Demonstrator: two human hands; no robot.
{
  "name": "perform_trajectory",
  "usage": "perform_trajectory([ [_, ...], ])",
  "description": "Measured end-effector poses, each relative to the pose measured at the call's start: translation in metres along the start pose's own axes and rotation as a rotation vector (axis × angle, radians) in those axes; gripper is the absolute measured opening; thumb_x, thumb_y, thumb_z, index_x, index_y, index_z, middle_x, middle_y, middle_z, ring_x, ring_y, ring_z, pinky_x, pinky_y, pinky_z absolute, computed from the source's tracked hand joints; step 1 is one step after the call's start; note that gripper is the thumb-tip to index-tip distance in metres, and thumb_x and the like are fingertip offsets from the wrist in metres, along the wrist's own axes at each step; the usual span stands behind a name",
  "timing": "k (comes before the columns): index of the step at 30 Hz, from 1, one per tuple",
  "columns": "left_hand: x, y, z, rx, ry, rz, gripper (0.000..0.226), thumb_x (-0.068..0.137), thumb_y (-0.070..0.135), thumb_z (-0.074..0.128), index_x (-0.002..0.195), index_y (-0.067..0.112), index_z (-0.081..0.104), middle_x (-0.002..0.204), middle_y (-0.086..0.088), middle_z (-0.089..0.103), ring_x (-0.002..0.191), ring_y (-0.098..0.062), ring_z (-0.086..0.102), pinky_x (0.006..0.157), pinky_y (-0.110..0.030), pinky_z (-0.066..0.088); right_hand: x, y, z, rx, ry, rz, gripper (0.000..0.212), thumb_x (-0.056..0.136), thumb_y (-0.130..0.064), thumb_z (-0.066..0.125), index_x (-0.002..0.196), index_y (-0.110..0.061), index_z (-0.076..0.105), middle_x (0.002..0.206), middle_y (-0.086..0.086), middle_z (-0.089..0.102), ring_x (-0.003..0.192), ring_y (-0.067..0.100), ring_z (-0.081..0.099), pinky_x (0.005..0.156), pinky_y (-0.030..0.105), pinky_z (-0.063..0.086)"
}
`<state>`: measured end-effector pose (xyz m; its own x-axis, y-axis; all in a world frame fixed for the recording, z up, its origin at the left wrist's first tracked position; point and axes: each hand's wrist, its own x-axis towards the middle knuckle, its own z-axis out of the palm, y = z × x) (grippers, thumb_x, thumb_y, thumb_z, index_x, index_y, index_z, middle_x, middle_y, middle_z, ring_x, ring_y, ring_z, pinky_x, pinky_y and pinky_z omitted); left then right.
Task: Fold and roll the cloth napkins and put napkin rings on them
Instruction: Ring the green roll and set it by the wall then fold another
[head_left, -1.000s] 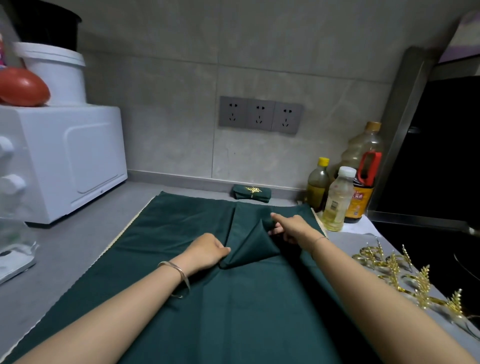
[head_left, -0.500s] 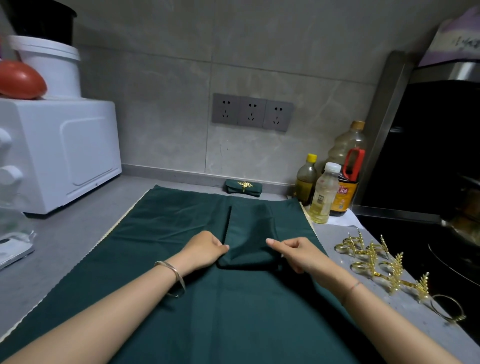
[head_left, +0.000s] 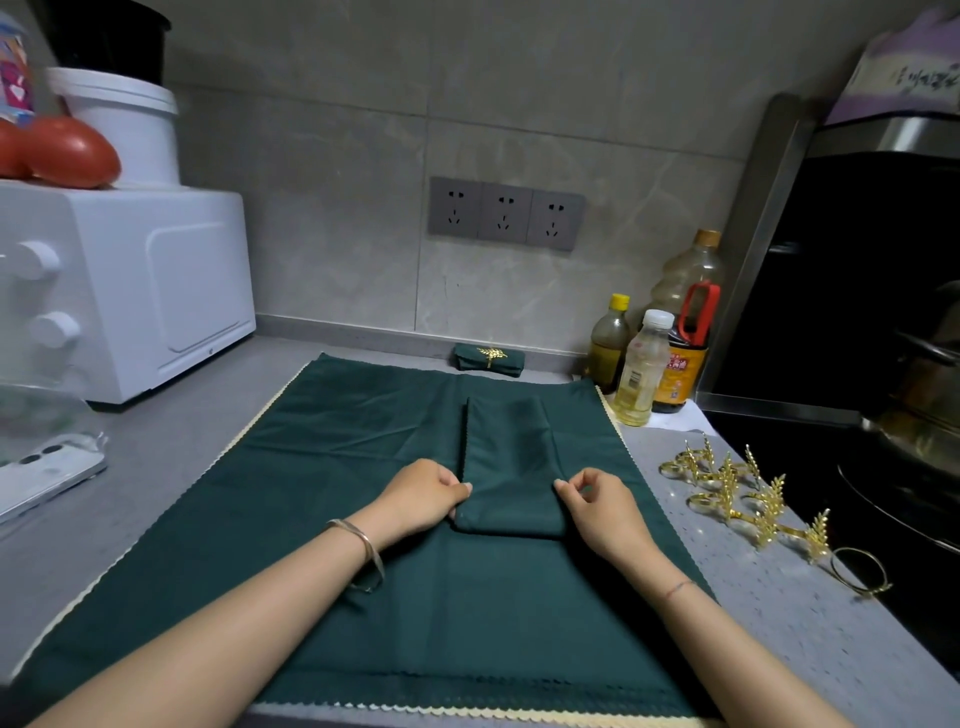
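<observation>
Fingers (head_left: 451, 487) of the left hand (head_left: 418, 500) curl onto the near left corner of the folded napkin (head_left: 506, 467) and pinch its edge. The right hand (head_left: 605, 508) mirrors this at the near right corner, with thumb and forefinger nipping the cloth there.

In the head view, the folded napkin is a narrow dark green strip running away from the person. It lies flat on the spread green napkins (head_left: 337, 467) beneath it. Beyond its far end, against the wall, rests a rolled napkin (head_left: 488, 359) wearing a gold leaf ring. To the right of the folded napkin, on the grey counter (head_left: 779, 613), a cluster of gold napkin rings (head_left: 737, 491) lies loose. Bottles (head_left: 644, 364) stand beyond and to its right, and a white oven (head_left: 130, 291) sits far off to its left.
</observation>
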<state>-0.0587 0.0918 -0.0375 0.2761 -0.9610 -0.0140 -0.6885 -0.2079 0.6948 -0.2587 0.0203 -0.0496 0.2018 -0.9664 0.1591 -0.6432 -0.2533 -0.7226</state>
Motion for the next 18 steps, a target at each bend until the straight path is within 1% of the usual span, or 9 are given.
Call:
perform_trajectory([
  [4,0.0,0.002,0.0,0.009,0.007,-0.017,0.046,0.091,0.03,0.055,0.046,0.019,0.052,0.037,0.014,0.051,0.05,-0.002,0.045,0.046,-0.015,0.029,-0.001,-0.006,0.006,-0.179,0.062,0.01,0.024,0.094,-0.034,0.051,0.079,-0.015,0.05,0.068,-0.006,0.053,0.074,0.021,0.054,0.06,0.029,0.035],
  [8,0.002,0.005,-0.002,0.065,0.008,-0.008,0.045,0.091,0.031,0.055,0.047,0.019,0.053,0.047,0.008,0.054,0.053,-0.008,0.048,0.049,-0.017,0.032,-0.008,-0.009,0.007,-0.32,0.128,-0.032,0.021,0.092,-0.034,0.052,0.083,-0.016,0.046,0.077,-0.001,0.058,0.073,0.021,0.052,0.059,0.031,0.035],
  [10,-0.002,0.005,-0.002,0.104,0.061,0.034,0.033,0.09,0.035,0.056,0.061,0.02,0.055,0.064,0.005,0.058,0.07,-0.016,0.057,0.061,-0.024,0.039,-0.011,-0.005,0.003,-0.399,0.167,-0.143,0.02,0.091,-0.034,0.052,0.091,-0.017,0.044,0.084,-0.001,0.057,0.075,0.023,0.052,0.059,0.032,0.035],
  [11,-0.006,0.005,-0.001,0.151,0.119,0.062,0.023,0.09,0.038,0.056,0.077,0.019,0.057,0.077,0.003,0.06,0.083,-0.019,0.058,0.07,-0.026,0.042,-0.012,-0.002,0.002,-0.411,0.181,-0.25,0.021,0.092,-0.036,0.052,0.099,-0.016,0.046,0.093,-0.001,0.057,0.082,0.023,0.054,0.062,0.032,0.038],
  [13,-0.015,0.007,0.001,0.348,0.236,0.202,0.035,0.092,0.043,0.05,0.119,0.02,0.049,0.113,0.001,0.056,0.111,-0.02,0.049,0.091,-0.032,0.039,-0.012,0.002,-0.001,-0.434,0.093,-0.475,0.047,0.093,-0.051,0.041,0.123,-0.016,0.051,0.125,0.001,0.053,0.113,0.021,0.052,0.088,0.032,0.043],
  [14,-0.019,0.008,0.003,0.436,0.239,0.31,0.045,0.095,0.042,0.044,0.135,0.022,0.039,0.131,0.001,0.048,0.124,-0.02,0.04,0.102,-0.033,0.032,-0.013,0.003,-0.003,-0.443,0.0,-0.549,0.066,0.09,-0.063,0.028,0.134,-0.017,0.047,0.141,0.0,0.045,0.131,0.018,0.041,0.105,0.029,0.033],
  [15,-0.021,0.009,0.005,0.506,0.197,0.41,0.05,0.098,0.04,0.037,0.145,0.023,0.029,0.145,0.002,0.036,0.135,-0.019,0.029,0.11,-0.032,0.022,-0.015,0.002,-0.004,-0.464,-0.1,-0.592,0.081,0.085,-0.071,0.013,0.142,-0.02,0.04,0.152,-0.003,0.032,0.141,0.014,0.026,0.114,0.026,0.018],
  [16,-0.023,0.011,0.008,0.568,0.114,0.478,0.051,0.101,0.037,0.03,0.149,0.024,0.02,0.154,0.003,0.024,0.142,-0.016,0.017,0.115,-0.032,0.012,-0.018,0.002,-0.005,-0.494,-0.204,-0.598,0.09,0.079,-0.074,0.002,0.147,-0.023,0.031,0.157,-0.007,0.02,0.145,0.01,0.012,0.115,0.024,0.005],
  [18,-0.022,0.009,0.014,0.657,-0.079,0.481,0.051,0.103,0.034,0.02,0.152,0.022,0.008,0.159,0.005,0.006,0.146,-0.013,0.0,0.118,-0.032,-0.001,-0.022,0.004,-0.006,-0.551,-0.36,-0.548,0.094,0.073,-0.074,-0.001,0.151,-0.026,0.018,0.158,-0.011,0.007,0.145,0.004,-0.001,0.115,0.024,-0.006],
])
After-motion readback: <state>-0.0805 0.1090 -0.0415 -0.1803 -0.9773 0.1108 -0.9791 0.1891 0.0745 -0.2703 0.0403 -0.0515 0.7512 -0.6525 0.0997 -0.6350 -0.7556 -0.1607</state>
